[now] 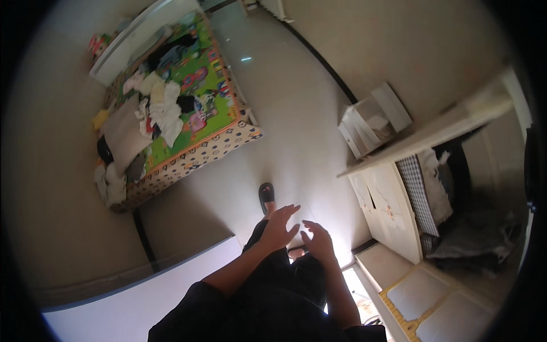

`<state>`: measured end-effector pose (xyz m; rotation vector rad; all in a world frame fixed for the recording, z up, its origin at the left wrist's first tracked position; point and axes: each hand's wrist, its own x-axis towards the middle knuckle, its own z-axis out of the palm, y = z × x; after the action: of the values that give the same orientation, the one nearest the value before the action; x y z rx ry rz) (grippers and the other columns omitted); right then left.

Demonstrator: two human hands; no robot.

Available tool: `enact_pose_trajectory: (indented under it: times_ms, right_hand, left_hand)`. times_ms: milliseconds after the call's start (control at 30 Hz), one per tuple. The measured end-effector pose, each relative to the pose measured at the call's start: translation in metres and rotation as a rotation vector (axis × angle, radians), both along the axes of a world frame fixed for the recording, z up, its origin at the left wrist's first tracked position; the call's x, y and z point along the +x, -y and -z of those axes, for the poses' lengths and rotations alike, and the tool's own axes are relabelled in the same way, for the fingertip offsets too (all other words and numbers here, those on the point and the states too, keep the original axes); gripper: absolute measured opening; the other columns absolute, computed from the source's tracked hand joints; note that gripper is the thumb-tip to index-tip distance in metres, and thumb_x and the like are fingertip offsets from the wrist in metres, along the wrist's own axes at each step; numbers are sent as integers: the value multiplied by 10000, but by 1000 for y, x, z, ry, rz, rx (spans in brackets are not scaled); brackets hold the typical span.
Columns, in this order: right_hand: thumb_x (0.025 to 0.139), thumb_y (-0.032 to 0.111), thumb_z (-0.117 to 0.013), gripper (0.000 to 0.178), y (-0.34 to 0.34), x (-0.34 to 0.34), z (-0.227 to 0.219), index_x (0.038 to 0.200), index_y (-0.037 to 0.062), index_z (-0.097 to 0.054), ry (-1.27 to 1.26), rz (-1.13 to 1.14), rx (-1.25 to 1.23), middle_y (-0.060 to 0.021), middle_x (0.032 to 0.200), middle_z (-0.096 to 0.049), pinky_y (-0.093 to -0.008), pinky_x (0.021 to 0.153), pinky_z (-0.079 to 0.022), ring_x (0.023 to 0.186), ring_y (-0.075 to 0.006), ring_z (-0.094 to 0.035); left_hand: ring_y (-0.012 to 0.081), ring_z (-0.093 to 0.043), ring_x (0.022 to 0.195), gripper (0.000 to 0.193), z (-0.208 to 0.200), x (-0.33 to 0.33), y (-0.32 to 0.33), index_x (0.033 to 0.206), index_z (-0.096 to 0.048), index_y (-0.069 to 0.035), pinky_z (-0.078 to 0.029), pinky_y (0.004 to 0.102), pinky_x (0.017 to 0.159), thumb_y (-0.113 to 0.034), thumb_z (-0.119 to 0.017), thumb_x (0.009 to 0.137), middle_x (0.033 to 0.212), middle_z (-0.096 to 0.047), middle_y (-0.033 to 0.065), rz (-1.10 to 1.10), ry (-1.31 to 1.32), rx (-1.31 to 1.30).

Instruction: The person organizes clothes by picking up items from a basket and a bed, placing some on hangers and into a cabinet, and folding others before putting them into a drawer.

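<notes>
My left hand point(279, 228) is held out in front of me above the floor, fingers stretched and thumb apart, with nothing in it. Close beside it on the right, my right hand point(319, 241) is raised with its fingers loosely bent and apart, also holding nothing. The two hands face each other without touching. Below them show my feet in dark slippers point(265, 192). Ahead and to the left stands a bed point(199, 162) with a green patterned mat. A heap of clothes point(165, 111), white and dark, lies on it beside a greyish pillow-like piece point(124, 132).
To the right, a cream wardrobe point(387, 205) has an open door point(444, 122), with clothes and a checked cloth point(415, 185) inside. A small white shelf unit point(376, 121) stands by the wall beyond it. A pale panel with a blue edge point(154, 290) is at lower left.
</notes>
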<state>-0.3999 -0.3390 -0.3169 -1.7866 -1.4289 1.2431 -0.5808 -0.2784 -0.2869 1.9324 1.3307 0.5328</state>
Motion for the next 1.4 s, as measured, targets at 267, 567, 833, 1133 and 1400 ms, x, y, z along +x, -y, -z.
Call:
enact_pose_trajectory:
  times_ms: [267,567,833,1133,1400]
  right_hand:
    - [967,309,-671,410,-123,-131,0,1346,153,-665,92,-397,-116,-112,1200,-729,-433,986,-540,1132,-317,-685]
    - [971,300,-679,405,-289,-272,35,1343,142,-666,57,-476,-208,-138,1192,-746,-411,914,-573,1061,-301,-722]
    - [983,192,-656,385,-402,-359,58,1342,53,-642,-4,-559,-247,-169,1084,-760,-381,853,-591,953,-298,-752]
    - [941,256,-686,418,-538,-451,108,1315,73,-649,-24,-636,-218,-186,1137,-749,-447,896,-579,1000,-362,-739]
    - [951,197,-654,400,-656,-549,169,1316,33,-634,28,-825,-87,-210,1211,-683,-439,931,-560,1070,-362,-695]
  left_hand:
    - [362,-599,1269,552,34,-143,-86,1449,-566,-98,-470,449,1094,-162,-728,924,1369,-636,173,-331,160,-189]
    - [306,-635,1253,539,53,-302,-184,1465,-567,-102,-518,402,1051,-191,-706,952,1403,-620,164,-590,186,-392]
    - [231,-639,1225,506,81,-407,-269,1479,-554,-81,-513,366,1037,-94,-678,989,1390,-643,103,-845,443,-510]
    - [207,-653,1185,460,97,-501,-404,1482,-556,-122,-463,364,1020,-265,-580,1045,1328,-677,79,-1121,867,-747]
    - [185,-640,1173,463,148,-587,-498,1485,-547,-124,-462,364,1019,-276,-570,1048,1336,-663,40,-1373,880,-774]
